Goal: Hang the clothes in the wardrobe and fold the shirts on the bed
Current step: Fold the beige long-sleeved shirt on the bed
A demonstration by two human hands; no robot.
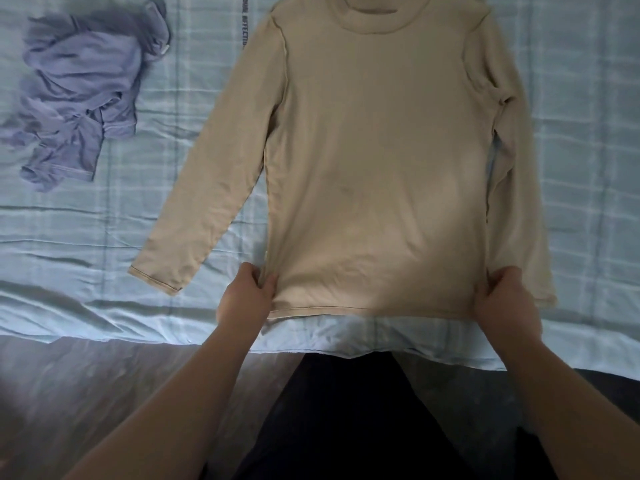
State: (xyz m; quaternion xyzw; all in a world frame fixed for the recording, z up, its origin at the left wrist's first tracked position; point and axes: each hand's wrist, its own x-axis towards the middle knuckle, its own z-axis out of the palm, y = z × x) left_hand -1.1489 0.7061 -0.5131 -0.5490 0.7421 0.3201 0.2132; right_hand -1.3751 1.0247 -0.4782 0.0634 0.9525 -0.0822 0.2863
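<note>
A beige long-sleeved shirt (374, 161) lies spread flat on the bed, collar far from me, hem at the near edge. Its left sleeve (204, 192) stretches out diagonally; the right sleeve (523, 209) lies along the body. My left hand (247, 296) pinches the hem's left corner. My right hand (502, 299) pinches the hem's right corner. A crumpled lavender shirt (79, 98) sits in a heap at the far left of the bed.
The bed carries a pale blue checked sheet (104, 237) with wrinkles, its near edge (173, 337) running across the view. Wooden floor (86, 393) shows at the lower left. My dark trousers (346, 427) fill the bottom middle.
</note>
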